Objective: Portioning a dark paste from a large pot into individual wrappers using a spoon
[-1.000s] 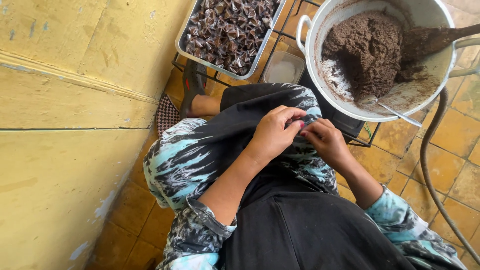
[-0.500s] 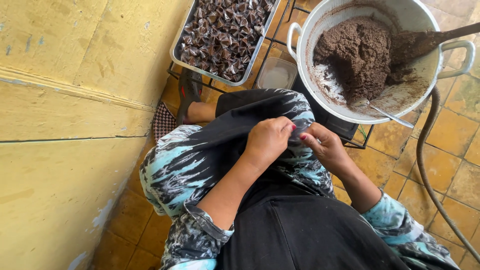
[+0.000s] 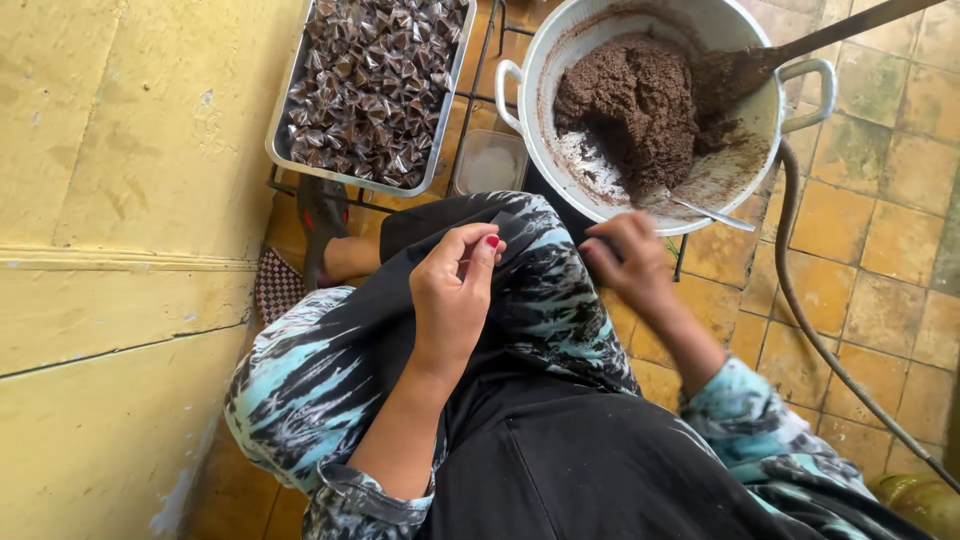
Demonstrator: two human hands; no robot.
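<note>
My left hand (image 3: 455,290) rests over my raised knee with thumb and fingertips pinched together; whether something small sits between them is too small to tell. My right hand (image 3: 625,262) is blurred and loosely open. It hovers just below the rim of a big white pot (image 3: 540,75), close to the handle of a metal spoon (image 3: 712,213) that lies on the pot's near edge. The pot holds a mound of dark brown paste (image 3: 630,100) and a wooden spatula (image 3: 770,60). A metal tray (image 3: 283,130) of several small wrapped brown sweets stands to the left of the pot.
A small clear tub (image 3: 488,162) sits between tray and pot on a low wire rack. A yellow wall (image 3: 120,250) runs down the left. A hose (image 3: 810,320) crosses the tiled floor on the right. A sandal (image 3: 322,225) lies by my foot.
The two hands were working together over the knee. The right hand has now left the left hand and moved right and up toward the pot and spoon.
</note>
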